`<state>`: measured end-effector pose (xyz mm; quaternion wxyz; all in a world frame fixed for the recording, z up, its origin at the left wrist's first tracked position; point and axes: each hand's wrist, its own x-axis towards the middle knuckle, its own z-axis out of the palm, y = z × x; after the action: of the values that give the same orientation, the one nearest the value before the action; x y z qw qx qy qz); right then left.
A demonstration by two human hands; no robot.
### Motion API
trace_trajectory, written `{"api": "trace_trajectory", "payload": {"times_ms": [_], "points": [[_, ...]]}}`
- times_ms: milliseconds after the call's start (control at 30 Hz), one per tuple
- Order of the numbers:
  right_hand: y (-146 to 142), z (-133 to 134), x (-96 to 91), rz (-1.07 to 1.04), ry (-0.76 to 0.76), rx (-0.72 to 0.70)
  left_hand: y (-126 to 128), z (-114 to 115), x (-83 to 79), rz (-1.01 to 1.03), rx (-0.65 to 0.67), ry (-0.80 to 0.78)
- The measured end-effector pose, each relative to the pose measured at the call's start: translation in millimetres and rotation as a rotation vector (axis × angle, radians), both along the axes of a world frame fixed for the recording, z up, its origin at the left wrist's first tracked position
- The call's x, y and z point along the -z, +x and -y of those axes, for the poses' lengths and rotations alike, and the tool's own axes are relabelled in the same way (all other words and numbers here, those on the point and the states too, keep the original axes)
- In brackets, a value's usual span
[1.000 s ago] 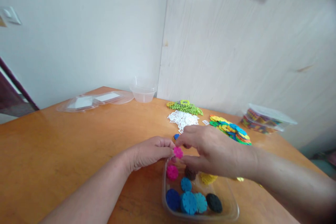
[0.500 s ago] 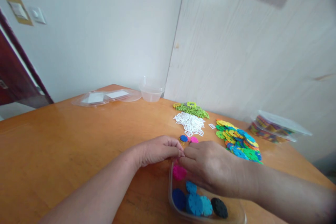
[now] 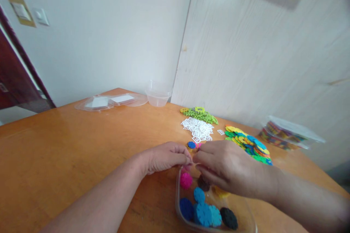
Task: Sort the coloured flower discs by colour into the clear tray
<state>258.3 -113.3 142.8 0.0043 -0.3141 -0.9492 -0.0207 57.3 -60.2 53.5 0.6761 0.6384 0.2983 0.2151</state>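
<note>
My left hand (image 3: 169,158) is closed, thumb and fingertips pressed together above the far left corner of a clear plastic tub (image 3: 178,204). What it pinches is hidden, though some pink shows just below the fingertips. My right hand (image 3: 225,162) hovers over the tub's far side, thumb slightly apart from the fingers, and I see nothing held. A pink notched disc (image 3: 198,146) is partly covered by its fingers. Inside the tub lie a magenta disc stack (image 3: 186,180), a dark blue disc (image 3: 186,209), blue discs (image 3: 202,214), black discs (image 3: 229,218) and a brown disc (image 3: 203,183).
Beyond the hands are a small blue-topped stack (image 3: 191,145), white lattice pieces (image 3: 198,129), green pieces (image 3: 201,115) and a multicoloured disc pile (image 3: 251,143). Lidded containers (image 3: 290,133) stand right. Clear lids (image 3: 97,102) and an upright clear tub (image 3: 158,94) sit by the wall.
My right hand has lifted slightly away from my left fingertips, its thumb parting from its fingers. It now covers more of the pink disc and uncovers the brown disc. My left hand stays put.
</note>
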Motion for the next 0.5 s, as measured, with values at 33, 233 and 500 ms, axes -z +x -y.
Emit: {"api": "trace_trajectory", "payload": {"times_ms": [33,233,500], "points": [[4,-4,-3.3,-0.036,0.022,0.057,0,0,-0.4,-0.016,-0.003,-0.002],[32,-43,-4.9,-0.122,0.042,0.409,0,1,-4.1,-0.1,-0.018,0.03],[40,-49,19.1,-0.068,-0.117,0.423,-3,6,-6.2,-0.149,-0.012,0.072]]}}
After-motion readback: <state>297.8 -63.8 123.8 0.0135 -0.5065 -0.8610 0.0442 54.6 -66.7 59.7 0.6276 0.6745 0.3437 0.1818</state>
